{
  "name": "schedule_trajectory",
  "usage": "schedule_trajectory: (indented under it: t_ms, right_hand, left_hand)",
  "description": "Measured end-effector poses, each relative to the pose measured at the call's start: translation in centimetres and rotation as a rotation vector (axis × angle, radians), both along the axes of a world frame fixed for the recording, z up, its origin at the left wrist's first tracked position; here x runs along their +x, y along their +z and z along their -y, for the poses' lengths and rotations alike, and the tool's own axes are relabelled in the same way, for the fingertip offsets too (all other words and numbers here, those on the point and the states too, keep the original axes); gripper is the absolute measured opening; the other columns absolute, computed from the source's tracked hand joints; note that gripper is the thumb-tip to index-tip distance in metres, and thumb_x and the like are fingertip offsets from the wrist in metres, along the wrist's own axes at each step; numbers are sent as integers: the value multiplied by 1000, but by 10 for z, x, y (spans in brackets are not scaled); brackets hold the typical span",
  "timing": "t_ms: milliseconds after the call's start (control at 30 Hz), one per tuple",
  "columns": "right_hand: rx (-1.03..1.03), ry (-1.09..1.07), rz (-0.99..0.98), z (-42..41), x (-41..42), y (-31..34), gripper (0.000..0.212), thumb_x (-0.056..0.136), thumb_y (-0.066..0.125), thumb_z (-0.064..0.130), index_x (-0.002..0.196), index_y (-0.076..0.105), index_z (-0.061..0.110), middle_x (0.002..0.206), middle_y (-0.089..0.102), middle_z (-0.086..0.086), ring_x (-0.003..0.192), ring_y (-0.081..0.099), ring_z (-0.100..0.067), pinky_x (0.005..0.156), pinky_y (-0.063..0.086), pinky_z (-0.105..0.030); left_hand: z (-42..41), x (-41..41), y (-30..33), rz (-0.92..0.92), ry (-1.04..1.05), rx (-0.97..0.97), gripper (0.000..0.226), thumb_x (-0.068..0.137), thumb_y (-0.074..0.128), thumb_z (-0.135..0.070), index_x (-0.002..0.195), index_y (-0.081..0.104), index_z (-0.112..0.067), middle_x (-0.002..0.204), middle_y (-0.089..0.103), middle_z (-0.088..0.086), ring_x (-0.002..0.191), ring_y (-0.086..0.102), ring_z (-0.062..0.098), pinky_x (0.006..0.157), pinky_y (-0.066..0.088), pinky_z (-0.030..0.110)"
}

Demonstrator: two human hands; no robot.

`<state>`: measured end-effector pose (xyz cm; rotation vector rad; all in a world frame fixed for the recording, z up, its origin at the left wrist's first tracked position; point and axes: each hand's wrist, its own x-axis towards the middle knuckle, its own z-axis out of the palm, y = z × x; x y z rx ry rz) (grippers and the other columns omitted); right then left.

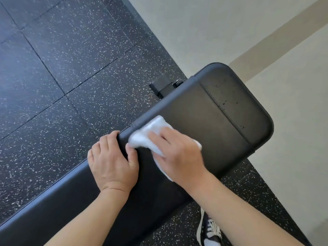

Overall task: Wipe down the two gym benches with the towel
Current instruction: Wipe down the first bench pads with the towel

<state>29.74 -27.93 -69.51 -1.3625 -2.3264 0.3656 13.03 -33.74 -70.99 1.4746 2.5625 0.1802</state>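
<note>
Speckled black rubber gym floor meets a pale wall. Black padded bench [204, 110] runs diagonally, lower left to upper right, w/ rounded end toward the wall. Right hand [179, 153] presses a crumpled white towel [150, 132] flat-fingered on the pad near the seam; unwiped pad lies beyond, toward the rounded end. Left hand [111, 160] grips the bench's near-left edge beside the towel.

We see a bench [204, 110] padded in smooth, matt black vinyl-like upholstery, a soft white cloth towel [149, 134] lying on it, and speckled, grainy black rubber floor tiles [71, 68] around the bench.
</note>
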Motion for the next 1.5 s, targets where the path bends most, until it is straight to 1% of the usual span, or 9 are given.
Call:
schedule_trajectory:
  t_ms: [133,233,433,633,933,1067,1167,1300,1500]
  right_hand:
    - [30,13,18,28,115,-3,26,93,72,14,119,76,16,93,67,-2,72,62,-23,66,53,-31]
    - [106,-10,96,9,144,-9,20,95,68,16,112,78,14,86,67,-3,68,61,-25,67,46,-28]
    - [183,-162,59,-67,72,-8,13,90,69,21,86,56,23,75,56,-1,63,54,-24,52,33,-32]
    - [49,-283,98,-131,4,-7,17,92,59,32,88,67,17,95,63,0,78,62,-27,54,29,-32]
    - [11,22,-17,26,106,-4,25,90,70,12,114,77,16,90,65,2,72,59,-22,59,51,-35]
    - [27,-146,-24,23,169,-9,18,97,69,21,113,78,17,93,65,3,75,62,-21,64,49,-29]
    - [114,-359,7,-1,132,-14,15,100,59,19,91,72,17,79,62,1,65,58,-25,54,42,-33]
    - [58,-363,-36,-43,35,-6,4,85,69,17,89,68,18,85,64,0,69,58,-24,54,26,-29]
    - [-92,-120,-100,-38,-63,9,7,81,74,15,84,70,11,90,66,-6,81,64,-30,54,47,-40]
  left_hand:
    - [-1,-1,0,-2,2,0,54,93,41,-42,133,58,-9,121,62,13,110,53,39,105,38,55]
    - [0,-2,-2,13,3,0,55,94,41,-43,135,58,-10,123,62,11,111,52,37,107,37,54]
    - [1,-2,-2,11,7,-14,55,94,40,-43,135,57,-10,124,62,13,113,53,40,108,39,59]
    - [-1,2,1,0,21,-16,55,95,39,-42,134,57,-8,122,62,15,112,53,41,107,38,57]
    - [0,3,-1,-2,15,10,56,95,37,-41,135,55,-6,123,61,21,111,53,46,105,38,60]
    - [-1,2,-2,3,14,0,55,95,38,-41,135,55,-7,123,60,20,111,52,45,104,37,59]
    - [0,2,-1,4,17,-1,56,95,38,-41,135,55,-7,123,60,20,111,52,45,105,37,58]
    - [-1,2,0,0,18,-3,56,95,37,-42,135,55,-7,123,61,19,112,52,44,106,37,58]
    - [-1,3,0,1,16,-11,57,94,36,-42,133,55,-6,122,60,21,111,52,44,105,35,57]
